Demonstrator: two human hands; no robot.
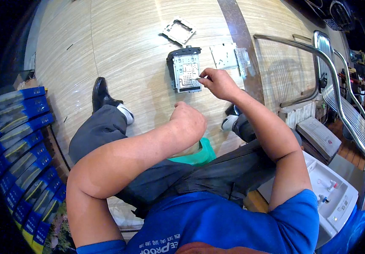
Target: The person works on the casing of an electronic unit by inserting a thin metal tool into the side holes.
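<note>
On the tiled floor stands a metal-cased unit with a black front (186, 70), much like a car stereo, its perforated side facing up. My right hand (218, 82) is at the unit's right edge, thumb and fingers pinched together. Something small and thin seems to show at the fingertips, too small to name. Nearer to me, my left hand (189, 120) is curled closed just below the unit, apart from it. The back of that hand hides most of its fingers and anything in them.
A metal frame (179, 31) lies beyond the unit, and a flat metal plate (224, 56) to its right. Beneath me is a green stool (201, 154). A chrome bench (334, 76) stands at right; blue boxes (26, 127) are stacked at left. A white water dispenser (328, 190) is beside my right elbow.
</note>
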